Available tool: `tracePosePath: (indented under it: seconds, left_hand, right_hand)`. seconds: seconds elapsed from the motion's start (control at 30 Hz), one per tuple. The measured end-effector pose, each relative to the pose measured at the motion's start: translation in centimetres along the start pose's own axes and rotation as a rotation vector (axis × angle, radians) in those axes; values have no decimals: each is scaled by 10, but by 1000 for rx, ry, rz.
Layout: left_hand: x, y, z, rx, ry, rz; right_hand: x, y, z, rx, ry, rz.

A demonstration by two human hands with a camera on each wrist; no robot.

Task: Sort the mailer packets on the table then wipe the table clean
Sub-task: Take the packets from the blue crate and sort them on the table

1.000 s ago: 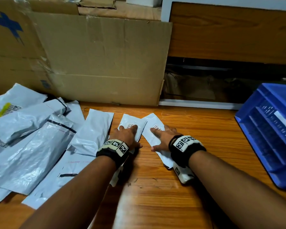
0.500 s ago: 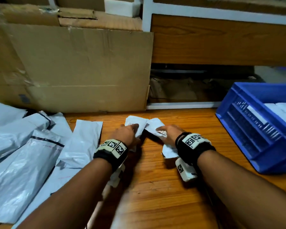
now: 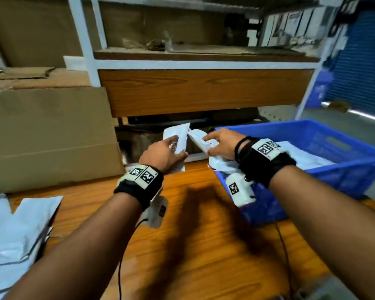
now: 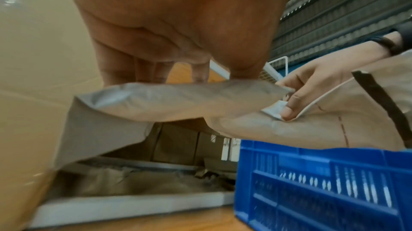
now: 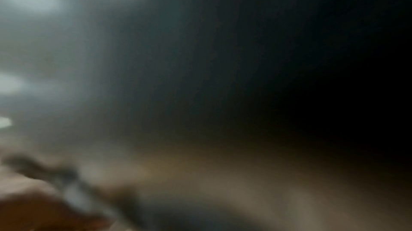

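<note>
We observe the left hand (image 3: 160, 153) gripping a small white packet (image 3: 178, 135) above the table (image 3: 193, 245); its label is unreadable. The right hand (image 3: 220, 146) pinches a second packet (image 3: 198, 137) at the blue crate (image 3: 344, 161) rim.

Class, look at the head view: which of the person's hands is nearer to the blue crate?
Right. The right hand, holding a small white packet, is at the blue crate's near-left corner. The left hand, gripping another packet, is further left, over the table.

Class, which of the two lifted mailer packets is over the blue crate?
The right hand's packet overhangs the blue crate; the left hand's packet is above the table.
</note>
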State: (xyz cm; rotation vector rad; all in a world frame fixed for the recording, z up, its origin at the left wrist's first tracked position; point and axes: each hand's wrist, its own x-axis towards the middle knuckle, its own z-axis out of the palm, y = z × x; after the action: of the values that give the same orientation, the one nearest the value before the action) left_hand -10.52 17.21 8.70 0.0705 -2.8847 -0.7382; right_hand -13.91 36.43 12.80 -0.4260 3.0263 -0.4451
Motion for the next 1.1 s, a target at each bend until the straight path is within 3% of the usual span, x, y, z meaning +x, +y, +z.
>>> tracePosePath:
  seconds: [0.33, 0.53, 0.83, 1.1]
  left_hand:
    - [13, 188, 41, -144, 69, 159]
    - [44, 267, 76, -173, -70, 222]
    - [119, 347, 140, -30, -235, 301]
    - [161, 370, 209, 121, -330, 300]
  right_hand:
    - [-56, 169, -102, -52, 124, 144]
    - [-66, 257, -129, -86, 128, 255]
    - [-27, 349, -161, -285, 41, 320]
    - [56, 401, -150, -485, -178, 277]
